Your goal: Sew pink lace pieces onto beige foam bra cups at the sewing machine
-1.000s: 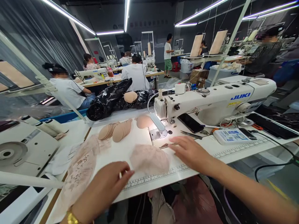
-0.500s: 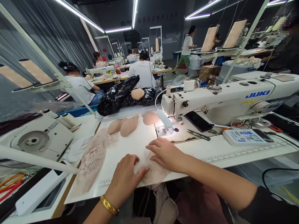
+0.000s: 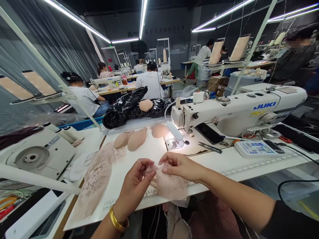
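Note:
Both hands pinch the upper edge of a sheer beige lace piece [image 3: 171, 186] over the table's front edge. My left hand [image 3: 138, 177], with a gold bracelet at the wrist, is closed on its left corner. Close beside it, my right hand [image 3: 175, 164] grips the same edge between thumb and fingers. The lace hangs down from the fingertips across a printed ruler strip. Just beyond the hands stands a white sewing machine [image 3: 224, 109], its lamp lighting the needle plate [image 3: 171, 143]. A beige moulded cup [image 3: 159, 130] lies left of the needle.
Stacked beige cups [image 3: 137, 139] and more lace [image 3: 96, 182] lie on the left of the table. Thread snips [image 3: 210, 147], a phone [image 3: 208, 132] and a white box-like device [image 3: 258, 147] are at the right. Black plastic bags [image 3: 124, 109] line the back edge. Other people sit farther off.
My hands have come together and lifted the lace edge off the table; before, they were spread flat over it. The view has shifted slightly.

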`<state>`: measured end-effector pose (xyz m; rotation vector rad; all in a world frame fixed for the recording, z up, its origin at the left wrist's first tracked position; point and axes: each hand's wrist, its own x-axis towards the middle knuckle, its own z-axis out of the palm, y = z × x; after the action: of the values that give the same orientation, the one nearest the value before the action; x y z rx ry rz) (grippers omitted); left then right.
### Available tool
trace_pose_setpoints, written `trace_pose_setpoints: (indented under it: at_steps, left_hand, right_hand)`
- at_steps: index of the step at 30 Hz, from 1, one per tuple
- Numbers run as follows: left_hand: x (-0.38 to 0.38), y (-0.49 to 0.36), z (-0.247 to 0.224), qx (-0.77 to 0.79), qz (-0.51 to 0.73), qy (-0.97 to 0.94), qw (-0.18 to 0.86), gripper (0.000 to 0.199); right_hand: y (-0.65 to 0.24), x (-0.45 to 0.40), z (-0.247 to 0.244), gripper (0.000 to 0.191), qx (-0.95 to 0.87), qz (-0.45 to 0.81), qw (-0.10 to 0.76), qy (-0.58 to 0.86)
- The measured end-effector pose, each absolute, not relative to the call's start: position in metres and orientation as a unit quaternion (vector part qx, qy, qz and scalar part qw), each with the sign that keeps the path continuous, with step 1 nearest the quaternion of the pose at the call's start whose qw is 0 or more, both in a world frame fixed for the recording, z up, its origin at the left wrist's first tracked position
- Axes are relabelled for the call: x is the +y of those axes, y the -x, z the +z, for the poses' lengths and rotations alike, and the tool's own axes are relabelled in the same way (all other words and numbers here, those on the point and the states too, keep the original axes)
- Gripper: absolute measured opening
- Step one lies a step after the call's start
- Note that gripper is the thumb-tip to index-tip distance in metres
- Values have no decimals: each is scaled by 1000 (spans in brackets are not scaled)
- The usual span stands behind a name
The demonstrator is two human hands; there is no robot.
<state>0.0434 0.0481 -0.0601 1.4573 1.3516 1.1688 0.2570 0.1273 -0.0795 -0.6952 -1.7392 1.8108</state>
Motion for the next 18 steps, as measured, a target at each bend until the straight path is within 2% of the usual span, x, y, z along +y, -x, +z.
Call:
trace_pose_setpoints:
  at_steps: [5, 8, 10, 12, 13, 15, 18]
  left_hand:
    - [49, -45, -50, 538, 437, -550, 466, 38]
    - [57, -37, -46, 520, 357, -581, 515, 43]
    - [72, -23, -45, 550, 309, -654, 419, 42]
    - [96, 0, -44, 611, 283, -709, 207, 38]
    - [109, 13, -44, 640, 283, -702, 133, 35]
    - [135, 42, -45, 677, 283, -677, 50, 34]
    - [167, 77, -51, 717, 253, -649, -18, 30]
  right_hand:
    - [-257, 117, -68, 30, -709, 527, 350, 311]
    - [-261, 115, -66, 36, -689, 571, 347, 282]
    - [-262, 121, -72, 41, -644, 642, 311, 277]
    - [-261, 133, -83, 45, -625, 661, 283, 302]
    - [-261, 139, -90, 46, -625, 657, 280, 315]
    - [-261, 150, -102, 45, -620, 654, 290, 321]
    - [-263, 158, -114, 43, -602, 665, 315, 310]
